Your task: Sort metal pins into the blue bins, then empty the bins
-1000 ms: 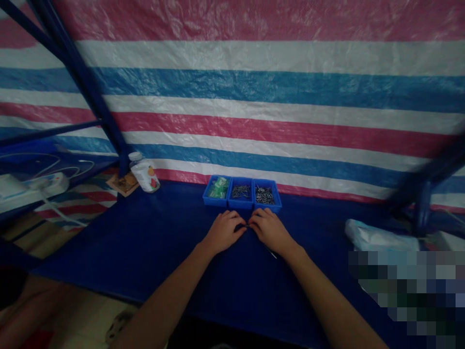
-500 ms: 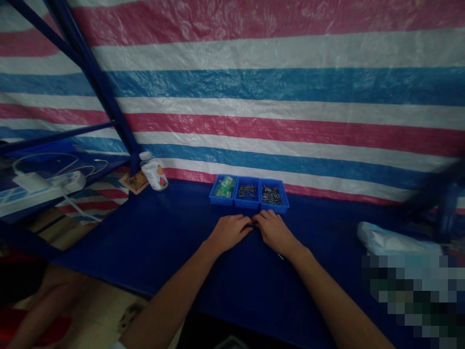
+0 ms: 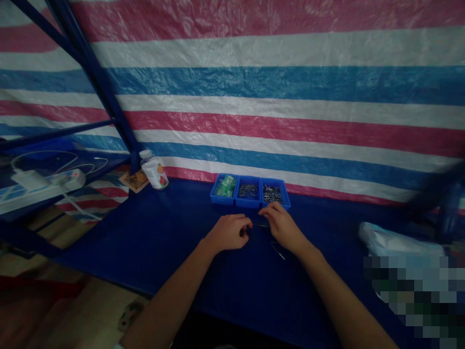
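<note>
My left hand (image 3: 229, 232) is closed, thumb and fingers pinched on a thin metal rod (image 3: 259, 225) that points to the right. My right hand (image 3: 283, 227) is just apart from it, near the front of the blue bins, with its fingers bent together. Whether anything small is between those fingertips is too hard to make out. Beneath the right wrist another slim metal piece (image 3: 278, 251) lies on the blue tabletop (image 3: 174, 242). Behind my hands stand three joined blue bins: one with green-and-clear packets (image 3: 225, 186), one with thin metal pieces (image 3: 248, 190), one with short metal parts (image 3: 271, 194).
At the back left stands a labelled bottle (image 3: 155, 173) by a small brown picture-like card (image 3: 134, 181). A power strip (image 3: 43, 186) with cables sits on the left shelf. A pale plastic package (image 3: 399, 240) lies on the right. Striped sheeting (image 3: 276, 116) hangs behind.
My hands have come apart. The right hand has moved up and right toward the bins, baring the rod between them and more of the piece on the table.
</note>
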The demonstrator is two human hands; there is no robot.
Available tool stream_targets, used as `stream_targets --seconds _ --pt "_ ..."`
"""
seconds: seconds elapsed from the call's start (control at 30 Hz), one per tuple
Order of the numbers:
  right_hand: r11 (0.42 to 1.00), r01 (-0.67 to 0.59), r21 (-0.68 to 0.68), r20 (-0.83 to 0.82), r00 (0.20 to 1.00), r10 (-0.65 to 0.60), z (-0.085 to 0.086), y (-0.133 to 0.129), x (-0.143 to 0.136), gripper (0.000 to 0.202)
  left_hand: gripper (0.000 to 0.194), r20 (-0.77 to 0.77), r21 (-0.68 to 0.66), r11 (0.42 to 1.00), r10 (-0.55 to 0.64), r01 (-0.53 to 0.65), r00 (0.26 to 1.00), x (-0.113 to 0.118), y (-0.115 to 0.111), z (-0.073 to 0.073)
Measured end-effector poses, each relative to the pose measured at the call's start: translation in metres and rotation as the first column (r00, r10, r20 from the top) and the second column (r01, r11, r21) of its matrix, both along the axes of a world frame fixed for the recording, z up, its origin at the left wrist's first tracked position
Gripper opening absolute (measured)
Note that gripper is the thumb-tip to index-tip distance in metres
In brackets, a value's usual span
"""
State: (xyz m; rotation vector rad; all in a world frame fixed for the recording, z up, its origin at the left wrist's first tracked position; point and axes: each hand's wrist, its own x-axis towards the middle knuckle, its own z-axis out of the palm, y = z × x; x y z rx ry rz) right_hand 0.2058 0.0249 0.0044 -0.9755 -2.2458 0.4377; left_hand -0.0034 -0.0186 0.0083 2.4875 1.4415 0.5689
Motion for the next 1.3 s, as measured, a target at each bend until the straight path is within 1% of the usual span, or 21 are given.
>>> stream_targets --seconds 0.17,0.23,0.37,0.43,0.47,0.53,0.63,0.7,0.77,0.8,0.87,0.97,1.03,1.07,1.1,1.13,1.17,1.2,1.23,1.27,1.3 --pt "1.0 0.026 -0.013 -0.102 0.994 -0.027 0.002 0.005 0.004 0.026 0.028 0.02 0.037 0.999 -0.028 0.027 0.999 0.0 0.003 -0.003" --pt "0.998 0.047 -0.043 -0.134 0.99 -0.052 0.004 0.004 0.004 0.027 0.024 0.033 0.048 0.998 -0.038 0.037 0.999 0.0 0.004 -0.003" --pt "0.989 0.044 -0.141 -0.243 0.967 -0.078 0.011 0.002 0.001 0.031 0.02 0.055 0.036 0.999 -0.034 0.032 0.998 0.0 0.005 -0.004" --pt "0.976 0.02 -0.215 -0.362 0.927 -0.099 0.015 0.001 -0.001 0.026 0.019 0.066 0.033 0.999 -0.03 0.028 0.997 0.0 0.005 -0.004" --pt "0.962 -0.007 -0.272 -0.436 0.893 -0.116 0.017 0.001 -0.001 0.023 0.018 0.073 0.031 0.999 -0.029 0.027 0.997 -0.001 0.006 -0.004" --pt "0.908 -0.117 -0.402 -0.597 0.786 -0.163 0.023 -0.001 0.0 0.022 0.017 0.085 0.023 0.999 -0.028 0.026 0.996 -0.001 0.006 -0.005" --pt "0.782 -0.35 -0.516 -0.785 0.558 -0.268 0.034 -0.004 0.005 0.03 0.015 0.102 0.006 1.0 -0.022 0.021 0.995 -0.002 0.007 -0.006" --pt "0.699 -0.469 -0.54 -0.831 0.427 -0.355 0.041 -0.006 0.01 0.031 0.014 0.109 -0.001 1.0 -0.021 0.021 0.994 -0.002 0.007 -0.006" --pt "0.627 -0.533 -0.568 -0.823 0.356 -0.442 0.044 -0.005 0.014 0.027 0.014 0.112 0.003 1.0 -0.028 0.028 0.993 -0.002 0.007 -0.006" --pt "0.594 -0.542 -0.594 -0.802 0.347 -0.486 0.045 -0.004 0.015 0.026 0.015 0.113 0.013 0.999 -0.031 0.029 0.993 -0.001 0.006 -0.005" --pt "0.536 -0.506 -0.676 -0.732 0.378 -0.567 0.043 0.001 0.016 0.029 0.017 0.107 0.042 0.999 -0.027 0.023 0.994 -0.001 0.006 -0.005" --pt "0.473 -0.35 -0.809 -0.588 0.461 -0.665 0.037 0.008 0.016 0.028 0.022 0.068 0.072 0.997 0.004 -0.009 0.998 -0.002 0.006 -0.004" --pt "0.449 -0.202 -0.871 -0.485 0.505 -0.714 0.031 0.011 0.016 0.024 0.023 0.037 0.072 0.997 0.02 -0.022 0.999 -0.003 0.006 -0.004" --pt "0.461 -0.108 -0.881 -0.443 0.533 -0.721 0.027 0.012 0.016 0.025 0.023 0.028 0.068 0.997 0.021 -0.023 0.999 -0.004 0.006 -0.005" --pt "0.503 0.001 -0.864 -0.41 0.578 -0.705 0.024 0.012 0.015 0.026 0.022 0.024 0.062 0.998 0.018 -0.019 1.0 -0.004 0.007 -0.005" --pt "0.577 0.117 -0.808 -0.381 0.645 -0.663 0.021 0.011 0.014 0.028 0.022 0.022 0.056 0.998 0.013 -0.014 1.0 -0.005 0.007 -0.005" --pt "0.672 0.214 -0.709 -0.337 0.733 -0.59 0.018 0.01 0.013 0.03 0.022 0.021 0.05 0.999 0.008 -0.009 1.0 -0.005 0.007 -0.005" --pt "0.773 0.266 -0.576 -0.269 0.831 -0.486 0.014 0.008 0.011 0.03 0.022 0.022 0.045 0.999 0.003 -0.004 1.0 -0.005 0.008 -0.005" --pt "0.862 0.263 -0.433 -0.173 0.915 -0.366 0.011 0.006 0.009 0.027 0.022 0.024 0.042 0.999 0.001 -0.002 1.0 -0.005 0.008 -0.005" --pt "0.925 0.221 -0.308 -0.062 0.966 -0.251 0.008 0.003 0.006 0.022 0.022 0.027 0.04 0.999 -0.003 0.002 1.0 -0.004 0.008 -0.006" --pt "0.965 0.16 -0.209 0.041 0.987 -0.155 0.006 0.0 0.002 0.017 0.022 0.03 0.038 0.999 -0.007 0.005 1.0 -0.004 0.008 -0.006"
